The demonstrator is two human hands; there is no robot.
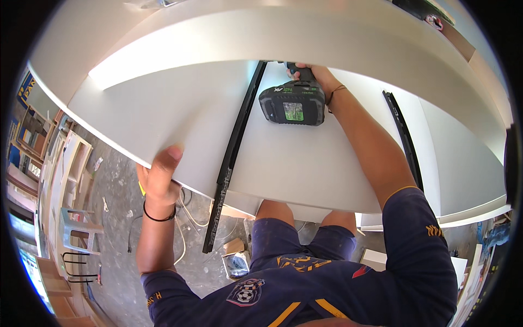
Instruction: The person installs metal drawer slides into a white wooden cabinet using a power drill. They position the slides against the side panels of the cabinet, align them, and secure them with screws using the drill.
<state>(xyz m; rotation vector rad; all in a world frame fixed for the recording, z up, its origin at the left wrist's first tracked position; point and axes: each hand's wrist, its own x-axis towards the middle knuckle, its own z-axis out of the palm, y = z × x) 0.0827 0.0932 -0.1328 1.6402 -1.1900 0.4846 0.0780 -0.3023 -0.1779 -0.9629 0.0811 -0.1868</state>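
My right hand is wrapped round the handle of a cordless drill, inside a white cabinet. The drill's big black battery faces me, while its front end is hidden behind the cabinet's upper white panel. A long black drawer slide runs just left of the drill along a white panel, its near end sticking out past the edge. Further right lies a second black drawer slide. My left hand grips the white panel's near edge, thumb on the face and fingers mostly hidden behind.
Below the cabinet, cables and a small open carton lie on the grey floor. A light plastic stool stands at the left, near wooden frames. Dark objects rest at the upper right.
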